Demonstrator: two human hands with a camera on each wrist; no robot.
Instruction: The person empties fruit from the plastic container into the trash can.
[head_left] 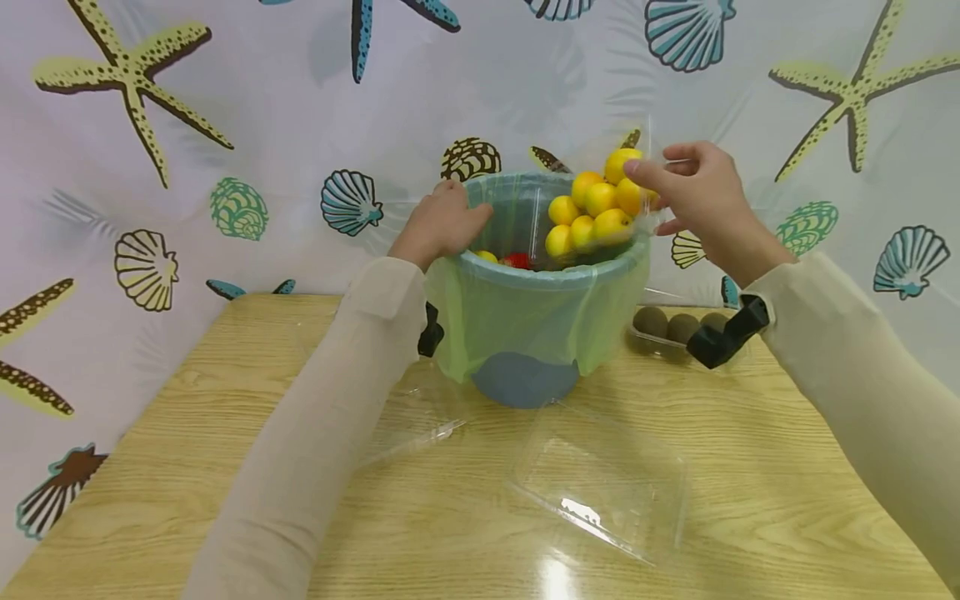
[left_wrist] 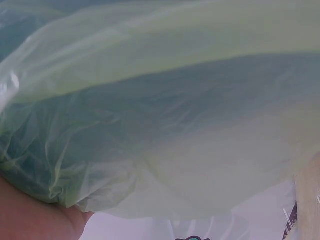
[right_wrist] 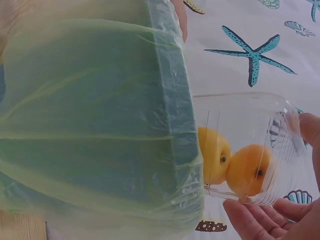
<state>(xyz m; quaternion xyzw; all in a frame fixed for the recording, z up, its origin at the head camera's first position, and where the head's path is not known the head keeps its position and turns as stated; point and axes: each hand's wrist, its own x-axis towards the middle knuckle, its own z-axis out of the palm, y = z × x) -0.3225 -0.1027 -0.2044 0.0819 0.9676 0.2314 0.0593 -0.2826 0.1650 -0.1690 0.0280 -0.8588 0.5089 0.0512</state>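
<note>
A bucket stands on the table, lined with a thin pale-green bag folded over its rim. My left hand grips the rim on the left side; the left wrist view shows mostly the bag, with part of the hand low in the corner. My right hand holds a clear plastic box by its outer end, tilted over the right rim. Small yellow-orange fruits are bunched in the box. Inside the bucket, something red and a yellow fruit show.
A clear box of round brown fruits stands behind at the right. A clear plastic container lies on the wooden table in front, and another clear piece lies left of the bucket. A shell-patterned cloth hangs behind.
</note>
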